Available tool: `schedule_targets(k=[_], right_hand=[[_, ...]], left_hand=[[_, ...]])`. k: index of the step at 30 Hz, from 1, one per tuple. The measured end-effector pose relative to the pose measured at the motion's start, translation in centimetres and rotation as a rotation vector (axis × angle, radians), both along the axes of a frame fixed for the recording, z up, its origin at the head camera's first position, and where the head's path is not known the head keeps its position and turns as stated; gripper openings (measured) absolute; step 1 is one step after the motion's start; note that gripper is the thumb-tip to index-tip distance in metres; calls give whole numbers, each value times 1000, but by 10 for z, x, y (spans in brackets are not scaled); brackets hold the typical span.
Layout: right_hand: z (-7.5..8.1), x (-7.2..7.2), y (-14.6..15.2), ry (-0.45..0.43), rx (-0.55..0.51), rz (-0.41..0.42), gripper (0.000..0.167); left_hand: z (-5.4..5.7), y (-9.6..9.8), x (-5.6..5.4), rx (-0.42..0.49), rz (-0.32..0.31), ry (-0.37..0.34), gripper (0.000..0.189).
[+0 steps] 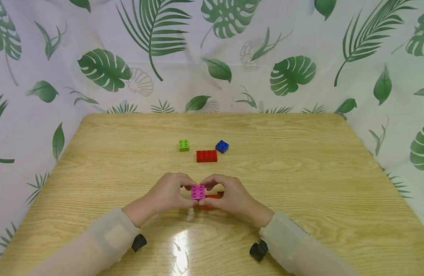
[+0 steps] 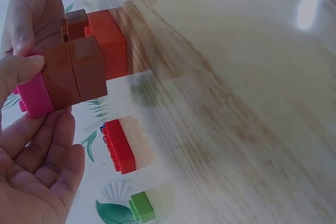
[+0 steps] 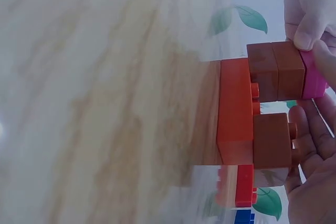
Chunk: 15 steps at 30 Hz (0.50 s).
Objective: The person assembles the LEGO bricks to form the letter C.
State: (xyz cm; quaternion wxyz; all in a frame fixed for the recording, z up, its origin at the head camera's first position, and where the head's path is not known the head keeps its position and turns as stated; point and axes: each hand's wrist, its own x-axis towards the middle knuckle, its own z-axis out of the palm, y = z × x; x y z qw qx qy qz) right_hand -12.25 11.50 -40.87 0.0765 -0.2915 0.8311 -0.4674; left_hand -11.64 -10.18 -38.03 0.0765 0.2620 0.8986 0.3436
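Note:
A pink four-stud brick [image 1: 198, 191] tops a small stack near the front middle of the table. Thumb and fingers of my left hand [image 1: 163, 194] pinch it from the left, and those of my right hand [image 1: 236, 196] pinch it from the right. Beneath it, the left wrist view shows an upper brown brick [image 2: 59, 80] and a lower brown brick [image 2: 89, 72]. Both stand on one end of a long orange-red brick [image 2: 108, 45], which lies on the table. A single brown brick [image 3: 270, 142] sits on its other end, its studs bare.
Farther back on the wooden table [image 1: 284, 153] lie a red eight-stud brick [image 1: 206, 156], a lime green brick [image 1: 183, 145] and a blue brick [image 1: 221, 146]. A leaf-patterned white cloth [image 1: 184, 80] hangs behind the table and along both sides.

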Motion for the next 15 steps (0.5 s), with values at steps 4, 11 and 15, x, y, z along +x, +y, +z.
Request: schedule_targets(k=[4,11,15], right_hand=[[1,0,-1,27,-2,8,35],[0,-1,-1,20,10,-2,31],[-1,-2,-1,33,19,-2,30]], left_hand=[[-1,-1,0,12,-3,-4,29],[-6,-2,-1,39,-10,-22,32],[-8,-4,-1,61,-20,-44,34]])
